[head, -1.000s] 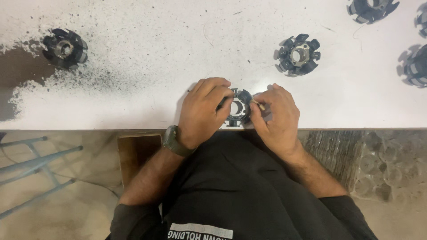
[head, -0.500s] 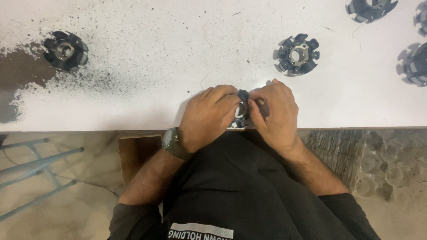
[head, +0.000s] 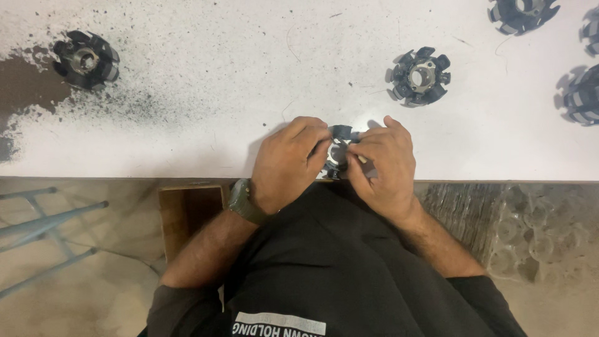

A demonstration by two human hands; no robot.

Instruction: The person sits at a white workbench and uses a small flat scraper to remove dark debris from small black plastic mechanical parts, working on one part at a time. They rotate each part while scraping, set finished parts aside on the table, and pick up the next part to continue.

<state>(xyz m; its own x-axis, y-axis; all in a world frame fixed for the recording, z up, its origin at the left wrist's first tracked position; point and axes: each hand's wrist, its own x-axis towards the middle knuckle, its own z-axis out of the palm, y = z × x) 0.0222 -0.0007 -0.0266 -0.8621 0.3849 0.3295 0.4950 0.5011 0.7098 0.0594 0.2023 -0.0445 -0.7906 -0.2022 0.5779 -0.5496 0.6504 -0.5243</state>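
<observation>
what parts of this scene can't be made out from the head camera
- Toothed ring part at the table edge, head view: mostly covered by the left hand and right hand, so each grip is unclear.
- Thin pale piece at the right fingers: too small to identify.
- Ring parts at top right and right edge: cut off by the frame.
- Clear tray below the table: blurred.

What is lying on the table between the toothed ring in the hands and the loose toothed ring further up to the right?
In the head view, nothing lies between the held ring and the loose ring; only bare white table shows there.
</observation>
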